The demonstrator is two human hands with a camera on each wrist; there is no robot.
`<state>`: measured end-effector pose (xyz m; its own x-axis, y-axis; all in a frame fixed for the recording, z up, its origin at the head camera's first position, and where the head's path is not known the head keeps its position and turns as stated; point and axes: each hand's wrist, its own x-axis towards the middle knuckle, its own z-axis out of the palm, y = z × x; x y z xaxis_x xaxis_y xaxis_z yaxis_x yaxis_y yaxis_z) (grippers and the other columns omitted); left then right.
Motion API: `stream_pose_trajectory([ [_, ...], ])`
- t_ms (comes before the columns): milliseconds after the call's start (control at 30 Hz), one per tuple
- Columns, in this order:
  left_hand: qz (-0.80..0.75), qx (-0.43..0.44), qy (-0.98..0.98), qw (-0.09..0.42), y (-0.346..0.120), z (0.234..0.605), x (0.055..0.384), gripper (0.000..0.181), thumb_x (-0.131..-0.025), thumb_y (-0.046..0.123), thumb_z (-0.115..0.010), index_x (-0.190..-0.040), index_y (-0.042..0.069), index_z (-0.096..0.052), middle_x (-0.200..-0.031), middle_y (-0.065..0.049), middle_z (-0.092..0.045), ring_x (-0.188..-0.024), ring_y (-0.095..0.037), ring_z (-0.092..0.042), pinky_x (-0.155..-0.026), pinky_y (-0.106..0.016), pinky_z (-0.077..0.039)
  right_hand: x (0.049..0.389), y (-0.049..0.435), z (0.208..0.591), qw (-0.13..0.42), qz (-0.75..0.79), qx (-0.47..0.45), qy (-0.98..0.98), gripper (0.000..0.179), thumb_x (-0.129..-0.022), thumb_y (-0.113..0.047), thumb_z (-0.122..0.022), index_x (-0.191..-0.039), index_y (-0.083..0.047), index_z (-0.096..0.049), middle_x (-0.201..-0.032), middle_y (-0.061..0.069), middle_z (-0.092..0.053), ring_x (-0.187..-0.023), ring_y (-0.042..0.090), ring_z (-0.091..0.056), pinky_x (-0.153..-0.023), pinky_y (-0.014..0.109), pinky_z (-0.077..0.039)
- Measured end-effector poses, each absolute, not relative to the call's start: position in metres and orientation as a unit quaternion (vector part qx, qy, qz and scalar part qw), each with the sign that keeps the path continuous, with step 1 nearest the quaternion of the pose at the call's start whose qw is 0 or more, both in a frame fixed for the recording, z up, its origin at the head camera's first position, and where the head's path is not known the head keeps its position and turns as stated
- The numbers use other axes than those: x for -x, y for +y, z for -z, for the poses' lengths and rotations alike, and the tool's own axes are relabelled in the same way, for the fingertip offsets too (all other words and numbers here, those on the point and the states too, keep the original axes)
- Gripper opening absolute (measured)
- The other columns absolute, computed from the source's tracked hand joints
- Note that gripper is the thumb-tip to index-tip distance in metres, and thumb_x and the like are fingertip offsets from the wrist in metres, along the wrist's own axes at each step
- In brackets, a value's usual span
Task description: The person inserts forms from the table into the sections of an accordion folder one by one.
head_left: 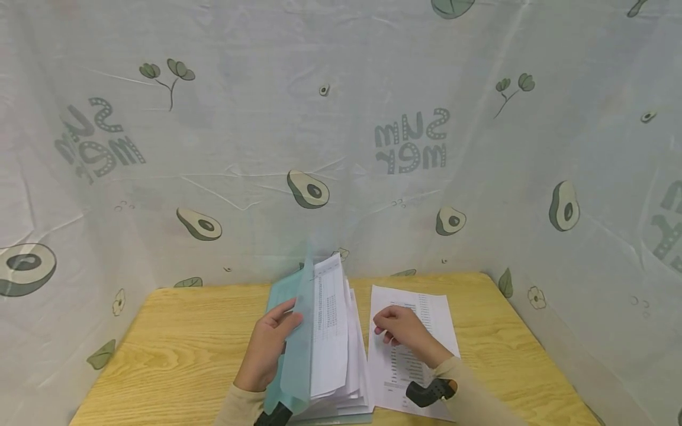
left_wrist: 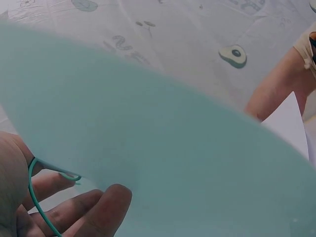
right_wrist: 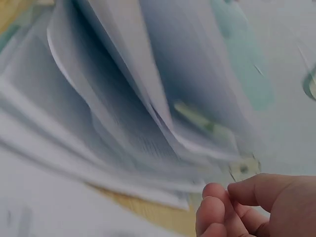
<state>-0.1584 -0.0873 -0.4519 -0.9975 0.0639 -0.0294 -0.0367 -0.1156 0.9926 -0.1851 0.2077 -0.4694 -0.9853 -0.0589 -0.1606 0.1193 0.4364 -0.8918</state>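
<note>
My left hand [head_left: 263,349] holds the raised cover of a translucent teal document folder [head_left: 299,355], which stands nearly upright on the table. In the left wrist view the cover fills most of the frame, and a thin green elastic cord [left_wrist: 37,195] loops by the fingers. A thick stack of printed papers [head_left: 330,331] leans against the cover's right side; its sheets fan apart and blur in the right wrist view. My right hand [head_left: 407,328] hovers over a loose printed sheet [head_left: 386,367], thumb and curled fingertips together, with nothing visible between them, just off the stack's edges.
A wooden table [head_left: 186,349] lies underneath, its right part [head_left: 511,349] beyond the loose sheet. A pale curtain [head_left: 256,136] printed with avocados and flowers hangs behind and at both sides. Dark straps [head_left: 431,391] with cameras sit on the wrists.
</note>
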Motion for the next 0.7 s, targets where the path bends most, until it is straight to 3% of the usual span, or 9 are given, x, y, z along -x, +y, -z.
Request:
stream_pose_trajectory([
  [367, -0.745, -0.002, 0.667, 0.035, -0.086, 0.453, 0.160, 0.051, -0.101, 0.020, -0.067, -0.148, 0.003, -0.054, -0.132, -0.020, -0.067, -0.097, -0.022, -0.071, -0.073, -0.034, -0.060, 0.182, 0.282, 0.483, 0.014, 0.455, -0.075, 0.887, 0.019, -0.101, -0.017, -0.065, -0.107, 0.000, -0.068, -0.090, 0.008, -0.067, -0.078, 0.020, -0.061, -0.066, 0.031, -0.052],
  [500, -0.746, 0.001, 0.666, 0.029, -0.086, 0.453, 0.161, 0.050, -0.101, 0.019, -0.067, -0.147, 0.003, -0.055, -0.130, -0.019, -0.068, -0.096, -0.020, -0.071, -0.072, -0.033, -0.060, 0.178, 0.314, 0.492, 0.020, 0.444, -0.102, 0.890, 0.024, -0.101, -0.018, -0.064, -0.110, 0.003, -0.066, -0.094, 0.009, -0.064, -0.082, 0.022, -0.059, -0.067, 0.031, -0.052],
  [700, -0.750, 0.000, 0.661, 0.023, -0.088, 0.452, 0.163, 0.048, -0.101, 0.017, -0.067, -0.146, 0.004, -0.056, -0.128, -0.019, -0.068, -0.092, -0.019, -0.072, -0.070, -0.032, -0.060, 0.175, 0.356, 0.501, 0.044, 0.416, -0.134, 0.899, 0.032, -0.098, -0.021, -0.064, -0.109, 0.009, -0.063, -0.084, 0.008, -0.058, -0.074, 0.021, -0.054, -0.063, 0.031, -0.046],
])
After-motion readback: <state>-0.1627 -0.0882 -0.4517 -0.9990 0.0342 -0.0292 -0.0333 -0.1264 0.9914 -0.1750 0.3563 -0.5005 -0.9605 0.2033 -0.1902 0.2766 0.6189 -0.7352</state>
